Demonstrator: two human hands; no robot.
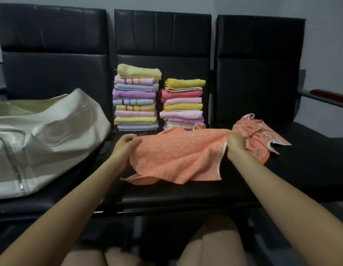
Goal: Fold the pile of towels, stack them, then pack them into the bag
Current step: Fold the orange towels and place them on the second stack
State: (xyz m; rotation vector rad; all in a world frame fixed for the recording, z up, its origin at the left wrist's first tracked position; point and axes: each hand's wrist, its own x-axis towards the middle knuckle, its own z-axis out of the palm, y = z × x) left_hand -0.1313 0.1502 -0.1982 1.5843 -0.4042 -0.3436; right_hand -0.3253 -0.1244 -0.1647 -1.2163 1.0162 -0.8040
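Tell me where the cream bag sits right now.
In the head view, the cream bag lies on the left black seat, left of the two folded towel stacks and beside the left hand.

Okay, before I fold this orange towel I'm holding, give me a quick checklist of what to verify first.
1. Both hands hold the towel: ok. Left hand and right hand each pinch an upper edge of the orange towel.
2. Towel spread flat: not ok, its lower edge is rumpled on the seat.
3. Towel free of the crumpled orange towel: cannot tell, they meet at the right hand.
4. Stacks steady: ok, the taller stack and shorter stack stand upright.
5. Bag ready: cannot tell, its opening is unclear.
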